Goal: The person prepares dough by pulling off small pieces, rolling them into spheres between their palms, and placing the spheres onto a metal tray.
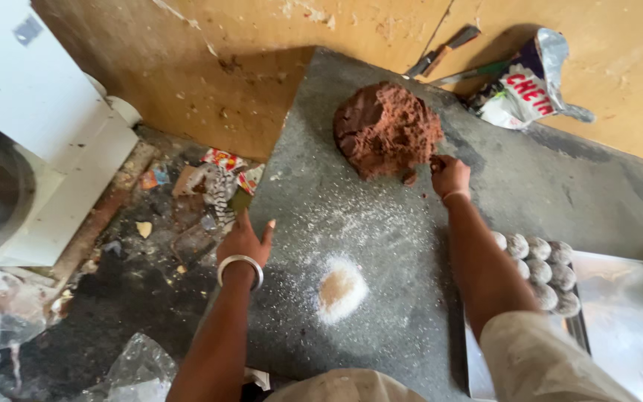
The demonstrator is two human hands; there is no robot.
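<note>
A grey stone counter (pixel 381 298) lies against a scuffed ochre wall, dusted white so dough will not stick. The brown dough mound (pixel 386 128) sits at its far end. The right hand (pixel 449 176) pinches at the mound's near edge, fingers closed on a bit of dough; the left hand (pixel 245 240) braces open on the counter's left edge. Right of the mound lies a crumpled silver packet (pixel 533 82) with red-and-white lettering; coated balls (pixel 541 269) fill a tray (pixel 623 313) nearer the person.
</note>
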